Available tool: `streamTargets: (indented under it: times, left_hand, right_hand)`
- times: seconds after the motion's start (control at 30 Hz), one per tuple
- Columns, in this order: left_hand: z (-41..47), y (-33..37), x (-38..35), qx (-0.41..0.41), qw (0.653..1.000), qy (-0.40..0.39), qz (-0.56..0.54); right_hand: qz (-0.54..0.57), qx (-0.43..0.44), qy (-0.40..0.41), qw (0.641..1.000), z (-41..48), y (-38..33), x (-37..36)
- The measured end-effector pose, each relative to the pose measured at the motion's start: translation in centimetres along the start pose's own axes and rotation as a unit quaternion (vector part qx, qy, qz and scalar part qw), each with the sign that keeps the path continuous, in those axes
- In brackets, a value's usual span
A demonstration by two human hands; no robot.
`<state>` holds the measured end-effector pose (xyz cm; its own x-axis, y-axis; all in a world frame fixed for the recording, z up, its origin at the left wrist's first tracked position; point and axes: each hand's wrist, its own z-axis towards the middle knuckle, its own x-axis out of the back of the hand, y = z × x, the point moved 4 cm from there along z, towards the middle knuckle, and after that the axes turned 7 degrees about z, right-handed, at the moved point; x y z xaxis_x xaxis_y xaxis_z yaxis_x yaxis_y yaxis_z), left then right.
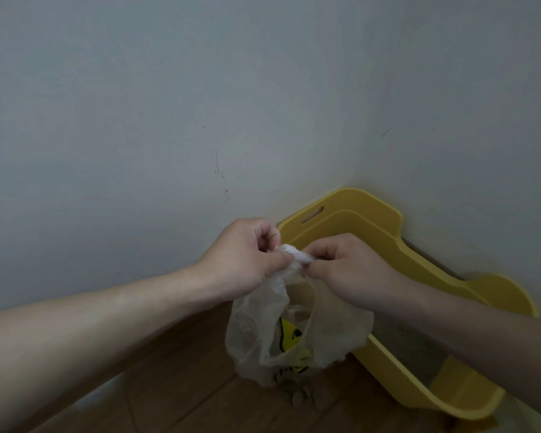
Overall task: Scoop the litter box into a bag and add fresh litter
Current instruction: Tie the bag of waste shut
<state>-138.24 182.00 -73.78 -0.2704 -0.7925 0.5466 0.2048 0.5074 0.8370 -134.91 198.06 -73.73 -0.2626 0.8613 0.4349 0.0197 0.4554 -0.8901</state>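
Holding plastic bag [256, 332] before yellow litter box [425, 267].
Pinched at bunched top by left grip [244, 257] and right grip [350, 270], both clamped tight, over litter crumbs [300, 398] on wooden floor [181, 389].

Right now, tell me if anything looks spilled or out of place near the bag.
Yes. A few small greyish lumps, likely litter, lie on the wooden floor just under the bag, outside the yellow litter box. They look spilled. The left hand and right hand pinch the bag's twisted top.
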Motion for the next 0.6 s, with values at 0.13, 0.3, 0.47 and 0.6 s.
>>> streamTargets:
  times: [0.13,0.3,0.47,0.6]
  left_hand:
    - [-0.1,0.1,-0.4,0.016,0.998,-0.046,-0.029]
    - [-0.3,0.2,-0.8,0.042,0.994,-0.087,-0.058]
    - [-0.7,0.7,-0.7,0.066,0.974,-0.122,-0.178]
    - [-0.8,0.8,-0.6,0.087,0.960,-0.113,-0.240]
  right_hand:
    - [0.020,-0.013,0.000,1.000,0.2,0.3,0.1]
    - [0.021,-0.030,-0.025,0.999,0.4,0.8,0.0]
    - [-0.041,0.054,0.044,0.997,0.2,0.4,0.3]
    - [-0.100,0.158,0.143,0.972,-0.7,-0.6,1.1]
